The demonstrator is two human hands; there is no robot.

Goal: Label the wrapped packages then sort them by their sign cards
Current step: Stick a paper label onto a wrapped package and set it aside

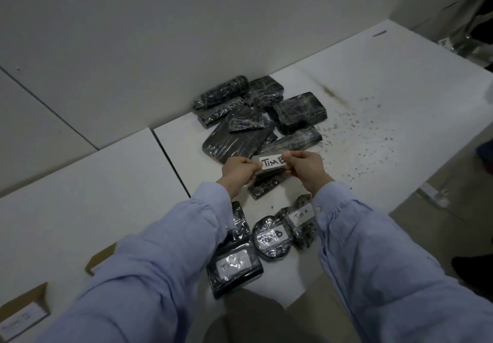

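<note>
Blue-sleeved, the left hand (240,170) pinched one end of the "TIM B" label (270,162) and the right hand (306,167) the other, stretched just above a wrapped package (266,186). Any slack likely meant the label folding onto itself or creasing across that package.

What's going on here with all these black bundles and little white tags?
A person in blue sleeves is labelling black plastic-wrapped packages on a white table. The left hand and right hand pinch the ends of a white label reading TIM B, held over a small package. Three labelled packages lie nearest the person. The pile farther back shows no labels.
</note>
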